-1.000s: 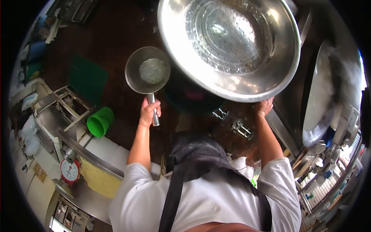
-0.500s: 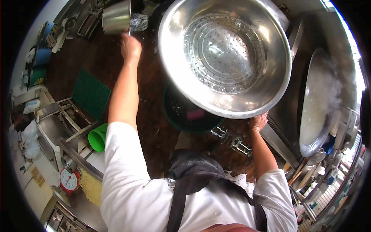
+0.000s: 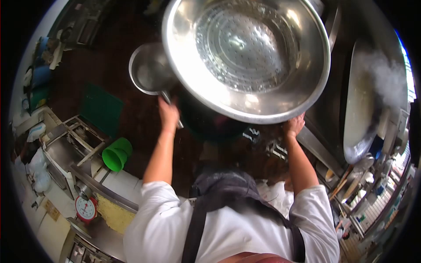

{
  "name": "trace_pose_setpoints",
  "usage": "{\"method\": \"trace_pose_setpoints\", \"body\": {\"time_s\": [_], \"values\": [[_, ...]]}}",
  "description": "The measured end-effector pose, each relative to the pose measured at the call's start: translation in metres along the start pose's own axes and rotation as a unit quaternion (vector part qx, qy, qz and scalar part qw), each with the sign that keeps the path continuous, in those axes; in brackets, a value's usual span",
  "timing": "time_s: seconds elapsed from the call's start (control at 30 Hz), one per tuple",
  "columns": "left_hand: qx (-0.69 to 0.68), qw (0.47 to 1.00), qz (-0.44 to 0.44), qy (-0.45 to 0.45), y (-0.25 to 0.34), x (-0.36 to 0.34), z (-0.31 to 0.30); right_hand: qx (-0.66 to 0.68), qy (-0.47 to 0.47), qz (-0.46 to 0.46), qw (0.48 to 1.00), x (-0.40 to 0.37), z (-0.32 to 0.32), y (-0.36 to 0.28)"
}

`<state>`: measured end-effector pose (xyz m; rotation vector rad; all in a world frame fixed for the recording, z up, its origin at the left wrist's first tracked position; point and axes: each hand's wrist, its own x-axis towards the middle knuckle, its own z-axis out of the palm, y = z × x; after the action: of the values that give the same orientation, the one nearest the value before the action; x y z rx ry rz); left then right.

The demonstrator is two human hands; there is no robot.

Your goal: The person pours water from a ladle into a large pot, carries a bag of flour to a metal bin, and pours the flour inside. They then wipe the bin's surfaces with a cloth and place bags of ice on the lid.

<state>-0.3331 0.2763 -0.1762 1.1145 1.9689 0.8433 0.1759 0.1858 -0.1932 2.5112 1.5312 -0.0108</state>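
Note:
My left hand (image 3: 169,115) is closed round the handle of a metal dipper (image 3: 141,70), a deep round scoop whose mouth faces me. The dipper is just left of a large steel colander (image 3: 258,107), whose rim overlaps it in this view. Small holes dot the colander's wet, shiny bottom, and it tilts toward me. At the near right of its rim, my right hand (image 3: 294,126) grips the edge, fingers partly hidden under it. Below the colander is a dark green tub (image 3: 215,129), mostly in shadow.
To the right, a large steaming wok (image 3: 357,101) sits in a metal stove. On the left are a green bucket (image 3: 116,155), a green mat (image 3: 101,107), a red dial scale (image 3: 85,208) and a steel counter (image 3: 107,239). The floor is dark and wet.
My left hand has swung back toward me and right with the dipper, whose mouth now shows. The splash beside the dipper is gone. The colander has shifted slightly up in view, my right hand still on it.

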Motion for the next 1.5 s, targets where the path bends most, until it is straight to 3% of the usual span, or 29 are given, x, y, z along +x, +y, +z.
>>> {"method": "trace_pose_setpoints", "body": {"time_s": [0.13, 0.23, 0.33, 0.43, 0.53, 0.57, 0.8, 0.97, 1.07, 1.33, 1.43, 1.5], "values": [[-0.023, 0.987, -0.092, -0.131, -0.073, -0.134, 0.057, 0.059, 0.014, 0.030, 0.998, 0.004, 0.006, 0.003], [0.103, 0.959, -0.141, -0.223, -0.057, -0.133, 0.085, 0.024, 0.020, -0.003, 0.999, 0.002, -0.003, -0.003], [0.176, 0.952, -0.106, -0.226, -0.113, -0.102, 0.140, 0.023, 0.023, 0.001, 0.999, 0.002, -0.005, -0.003], [0.244, 0.945, -0.039, -0.215, -0.189, -0.082, 0.190, 0.004, 0.051, -0.017, 0.999, -0.001, 0.005, 0.002], [0.239, 0.936, 0.249, -0.064, -0.214, -0.064, 0.210, 0.022, 0.024, -0.006, 0.999, 0.000, -0.001, -0.001], [0.256, 0.926, 0.267, -0.072, -0.217, -0.050, 0.220, 0.019, 0.025, -0.009, 0.999, -0.001, 0.000, 0.000], [0.328, 0.876, 0.109, -0.336, -0.194, 0.018, 0.241, 0.042, 0.019, -0.008, 0.999, -0.001, -0.004, -0.001], [0.166, 0.892, -0.070, -0.414, -0.169, -0.019, 0.179, 0.108, 0.072, 0.037, 0.991, 0.002, -0.008, -0.010], [0.062, 0.905, -0.148, -0.394, -0.128, -0.064, 0.125, 0.130, 0.042, 0.075, 0.988, 0.003, -0.021, -0.018], [-0.103, 0.933, -0.133, -0.319, -0.017, -0.221, 0.045, 0.170, 0.009, 0.071, 0.983, -0.002, -0.044, -0.022], [-0.112, 0.939, -0.122, -0.303, 0.022, -0.287, 0.035, 0.161, 0.067, 0.054, 0.983, 0.000, -0.022, -0.020], [-0.101, 0.940, -0.114, -0.306, 0.040, -0.329, 0.033, 0.200, 0.052, 0.047, 0.977, -0.004, -0.030, -0.016]]}}
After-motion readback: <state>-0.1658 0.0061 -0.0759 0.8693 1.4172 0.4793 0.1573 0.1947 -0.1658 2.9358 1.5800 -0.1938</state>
